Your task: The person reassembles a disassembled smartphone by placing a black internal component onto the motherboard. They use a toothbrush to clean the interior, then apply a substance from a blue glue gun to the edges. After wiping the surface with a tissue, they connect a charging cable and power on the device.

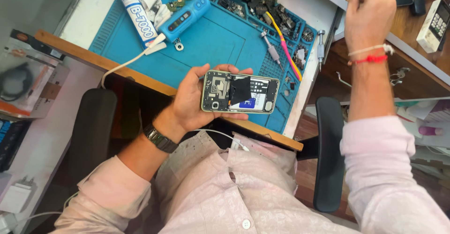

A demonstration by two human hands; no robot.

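Two hands are at work, well apart. Our left hand (194,100) cradles an opened smartphone (240,92), back cover off, its fingers curled round the edges, just above the blue repair mat (211,41). Our right hand (370,9) is raised over the wooden shelf (412,32), fingertips pinching something too small to identify.

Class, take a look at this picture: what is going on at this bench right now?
A person sits at a workbench with a blue repair mat. Their left hand holds an opened smartphone, back cover off, its internal parts showing. Their right hand is raised over a wooden surface to the right, pinching something small that cannot be made out. On the mat lie a glue tube, a blue handheld tool, screwdrivers and loose phone parts.
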